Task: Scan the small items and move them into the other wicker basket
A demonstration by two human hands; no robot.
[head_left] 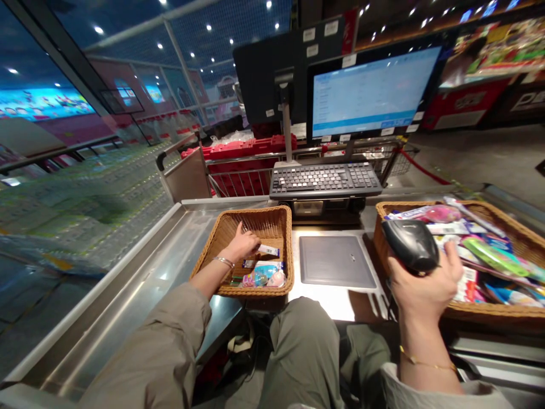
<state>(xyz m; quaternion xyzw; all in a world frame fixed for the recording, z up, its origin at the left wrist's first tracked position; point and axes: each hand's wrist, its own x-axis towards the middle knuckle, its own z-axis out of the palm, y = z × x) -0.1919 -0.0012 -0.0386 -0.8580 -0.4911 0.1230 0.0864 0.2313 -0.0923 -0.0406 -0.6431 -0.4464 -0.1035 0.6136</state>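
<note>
My left hand reaches into the left wicker basket. Its fingertips close on the end of a small white-and-blue package with a barcode. Below it in that basket lie another slim blue-and-white package and a few colourful packaged items. My right hand grips a black handheld barcode scanner at the near left edge of the right wicker basket. That basket is heaped with packaged goods, among them a green package; the scanner hides part of the heap.
Between the baskets a flat grey plate is set into the counter. Behind it stand a keyboard and a lit monitor. A metal counter trough runs along the left. Beyond are a shopping cart and stacked bottle packs.
</note>
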